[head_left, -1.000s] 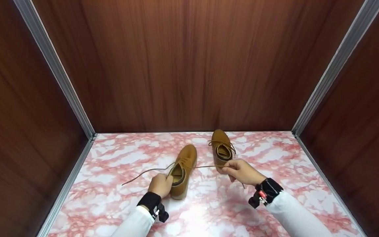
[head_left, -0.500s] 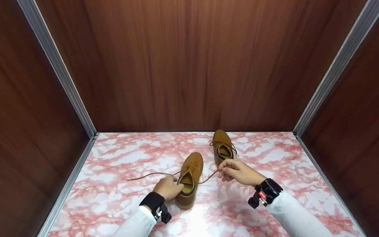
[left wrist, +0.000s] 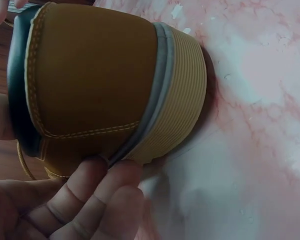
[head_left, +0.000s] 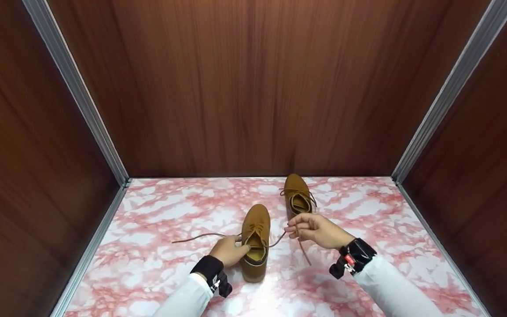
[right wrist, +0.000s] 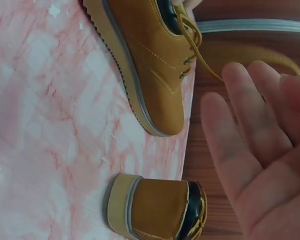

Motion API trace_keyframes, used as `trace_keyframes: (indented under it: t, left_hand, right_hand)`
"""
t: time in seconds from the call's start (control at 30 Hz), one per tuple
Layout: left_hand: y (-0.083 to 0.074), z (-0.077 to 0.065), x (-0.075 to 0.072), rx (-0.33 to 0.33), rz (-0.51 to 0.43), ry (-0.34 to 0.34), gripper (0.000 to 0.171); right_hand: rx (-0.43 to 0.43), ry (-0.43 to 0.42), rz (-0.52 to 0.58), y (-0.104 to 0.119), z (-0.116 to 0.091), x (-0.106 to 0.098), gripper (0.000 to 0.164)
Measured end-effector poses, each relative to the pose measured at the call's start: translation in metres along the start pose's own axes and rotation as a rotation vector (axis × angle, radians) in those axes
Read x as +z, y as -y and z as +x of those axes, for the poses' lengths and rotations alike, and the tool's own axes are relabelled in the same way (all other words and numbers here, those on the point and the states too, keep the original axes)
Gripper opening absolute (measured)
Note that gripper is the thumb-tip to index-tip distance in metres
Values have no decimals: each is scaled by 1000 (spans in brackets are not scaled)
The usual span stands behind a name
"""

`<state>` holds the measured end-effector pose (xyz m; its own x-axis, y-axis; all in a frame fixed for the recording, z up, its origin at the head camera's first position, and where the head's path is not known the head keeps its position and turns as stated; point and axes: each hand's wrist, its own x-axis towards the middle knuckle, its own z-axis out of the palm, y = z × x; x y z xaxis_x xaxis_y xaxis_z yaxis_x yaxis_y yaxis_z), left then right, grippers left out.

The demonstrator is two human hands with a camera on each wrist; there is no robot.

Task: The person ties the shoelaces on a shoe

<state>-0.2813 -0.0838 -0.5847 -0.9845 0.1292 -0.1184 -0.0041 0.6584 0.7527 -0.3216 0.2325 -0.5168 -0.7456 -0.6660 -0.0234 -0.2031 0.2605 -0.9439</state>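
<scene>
A tan lace-up shoe [head_left: 255,215] stands in front of me, toe pointing away. My left hand [head_left: 228,251] grips its left side at the collar, thumb at the opening. In the left wrist view, curled fingers lie against the outside of the shoe [left wrist: 95,70], near the sole. Right of the shoe, my right hand [head_left: 317,230] pinches its right shoelace [head_left: 276,243], which sags between shoe and hand; a loose end hangs below the fingers. The right wrist view shows the lace [right wrist: 210,70] running to the fingers. The left shoelace [head_left: 194,238] trails across the surface.
A second tan shoe [head_left: 294,182], its laces tied, stands farther back on the right, partly behind my right hand. Brown wood-grain panels [head_left: 253,88] with metal corner strips [head_left: 77,88] enclose the pink-and-white marbled surface [head_left: 156,273] at the back and sides.
The near shoe has moved right and toward me and turned straighter, my left hand moving with it. The right lace, taut a second ago, now sags, and the right hand has shifted slightly left.
</scene>
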Motion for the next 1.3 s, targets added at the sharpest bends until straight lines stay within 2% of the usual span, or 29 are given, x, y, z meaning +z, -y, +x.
trace_keyframes:
  t: [0.13, 0.23, 0.43, 0.53, 0.63, 0.83, 0.93, 1.07, 1.17, 1.3]
  left_hand:
    - [1, 1, 1, 22, -1, 7, 57]
    - [1, 1, 1, 20, -4, 15, 58]
    - [1, 1, 2, 30, 9, 26, 59]
    - [-1, 0, 3, 42, 17, 37, 60]
    - [-2, -2, 4, 58, 20, 56, 59]
    - [-5, -4, 6, 63, -7, 125, 60]
    - [-6, -5, 8, 74, -13, 153, 64]
    - [-7, -4, 8, 97, 5, 154, 70]
    - [-4, -3, 6, 68, -51, 168, 71]
    - [3, 1, 4, -34, -186, 178, 67]
  right_hand:
    - [-18, -134, -7, -2, 3, 2, 25]
    - [-15, -258, 18, -3, 7, 3, 26]
    - [66, -458, 299, -9, 16, 6, 38]
    - [100, -493, 413, -14, 19, 9, 33]
    - [137, -519, 474, -17, 22, 11, 32]
    - [210, -536, 483, -16, 25, 13, 34]
    - [211, -522, 495, -16, 25, 12, 35]
    - [207, -509, 503, -14, 26, 11, 35]
    - [211, -512, 506, -14, 25, 10, 34]
    - [209, -503, 508, -14, 23, 9, 33]
